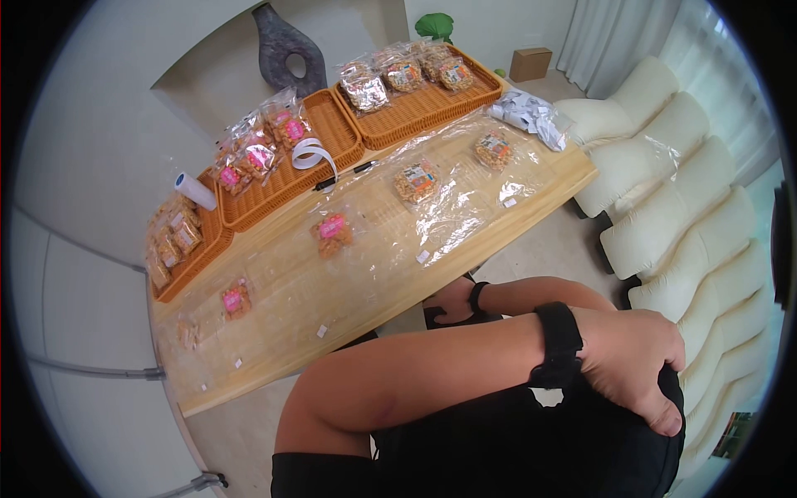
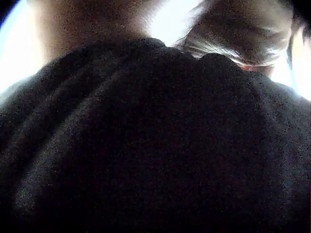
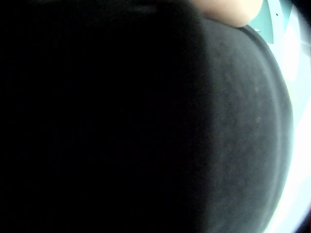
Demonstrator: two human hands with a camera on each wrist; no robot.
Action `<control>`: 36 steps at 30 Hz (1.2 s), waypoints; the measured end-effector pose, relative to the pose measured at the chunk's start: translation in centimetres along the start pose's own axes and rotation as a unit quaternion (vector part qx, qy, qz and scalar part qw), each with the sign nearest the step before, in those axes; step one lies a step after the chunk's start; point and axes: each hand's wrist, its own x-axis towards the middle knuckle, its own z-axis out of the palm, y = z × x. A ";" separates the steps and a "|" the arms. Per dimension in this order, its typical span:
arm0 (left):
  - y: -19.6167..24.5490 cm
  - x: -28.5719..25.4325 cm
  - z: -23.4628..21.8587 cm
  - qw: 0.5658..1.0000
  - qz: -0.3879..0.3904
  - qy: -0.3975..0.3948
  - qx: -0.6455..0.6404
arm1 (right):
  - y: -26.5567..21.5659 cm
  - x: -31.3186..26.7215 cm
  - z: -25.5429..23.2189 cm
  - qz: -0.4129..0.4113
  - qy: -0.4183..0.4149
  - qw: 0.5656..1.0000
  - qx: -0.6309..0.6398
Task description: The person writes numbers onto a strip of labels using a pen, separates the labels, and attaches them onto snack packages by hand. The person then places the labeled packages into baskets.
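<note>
My left hand [image 1: 635, 357] reaches across to the right in the head view, its thumb and bent fingers gripping the rounded edge of a black object [image 1: 606, 440]. Dark folded material [image 2: 146, 136] fills most of the left wrist view, with blurred skin above it. My right hand [image 1: 452, 300] is beyond the left forearm at the table's near edge, beside a dark surface. Its fingers are partly hidden. In the right wrist view, a bit of skin touches the top of a black curved surface [image 3: 243, 92].
The wooden table [image 1: 282, 353] bears snack packs [image 1: 332, 235], small white labels [image 1: 322, 331], clear film and a black pen [image 1: 344, 176]. Wicker trays [image 1: 423, 116] of packs line its back, near crumpled white paper [image 1: 531, 116]. Cream seats [image 1: 656, 241] stand at the right.
</note>
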 end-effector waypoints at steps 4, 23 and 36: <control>0.8 -0.4 -0.6 1.000 -0.021 -0.010 0.008 | -0.6 0.0 -0.7 0.008 -0.003 1.000 -0.020; -9.7 -27.3 1.9 0.613 -0.263 0.556 0.495 | -2.7 -12.4 -10.8 0.259 0.004 0.916 0.305; -13.8 -29.7 5.4 0.522 -0.306 0.581 0.544 | 8.7 -14.8 -25.7 0.348 0.448 0.809 -0.154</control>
